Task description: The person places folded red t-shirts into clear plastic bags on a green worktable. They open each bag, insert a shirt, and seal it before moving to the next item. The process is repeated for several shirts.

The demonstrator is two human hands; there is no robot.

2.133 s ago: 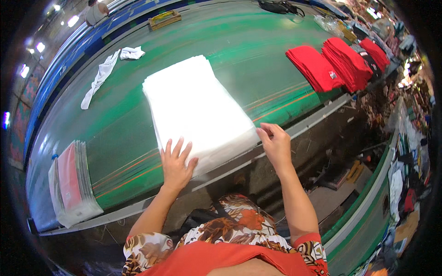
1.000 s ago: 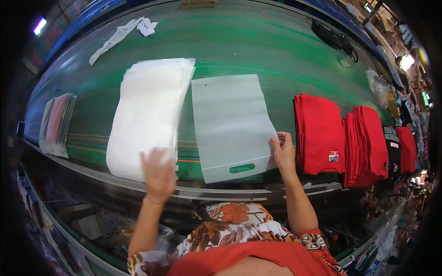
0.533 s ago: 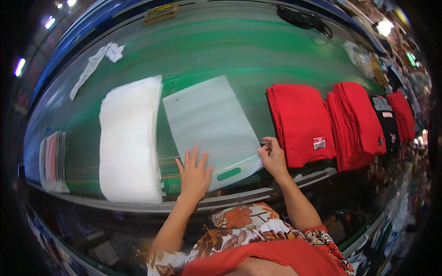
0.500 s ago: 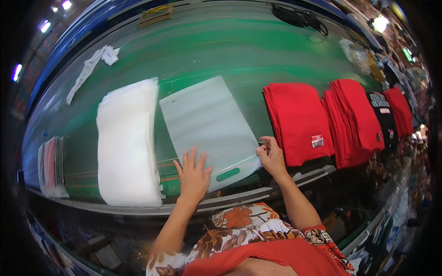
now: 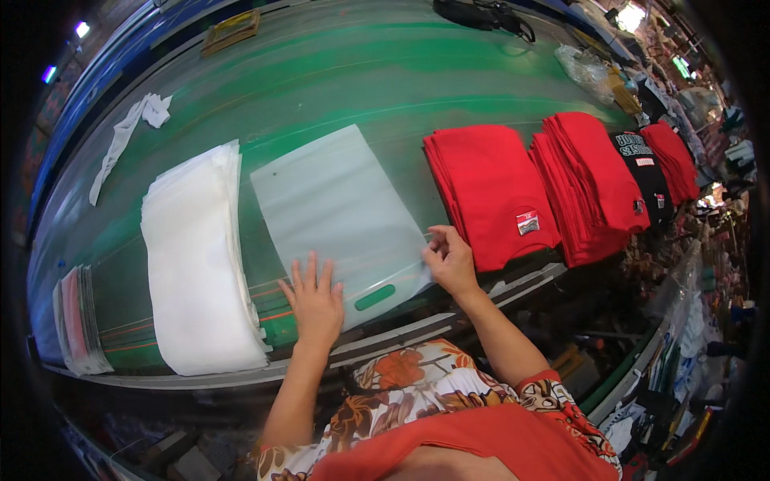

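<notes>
- The left hand (image 5: 314, 305) is spread flat, fingers apart, and is laid on the lower left part of a translucent plastic bag (image 5: 329, 208).
- The right hand (image 5: 437, 250) is held narrow, thumb and forefinger brought near each other at the bag's right edge; whether the film is pinched cannot be told.
- The bag is laid flat and slightly askew on the green surface (image 5: 361, 64), its slotted handle placed toward the person.
- A tall white stack (image 5: 196, 272) is set to the left of the bag, apart from it.
- Packed bags (image 5: 79, 325), reddish inside, are placed at the far left.
- Folded red shirts (image 5: 485, 180) are stacked to the right of the bag; beyond them a second red pile (image 5: 592, 172), a black shirt (image 5: 642, 180) and further red clothing (image 5: 671, 160) are lined up.
- A white cloth (image 5: 120, 146), a wooden frame (image 5: 230, 34), a black object (image 5: 473, 14) and crumpled clear plastic (image 5: 585, 70) are seen toward the far side.
</notes>
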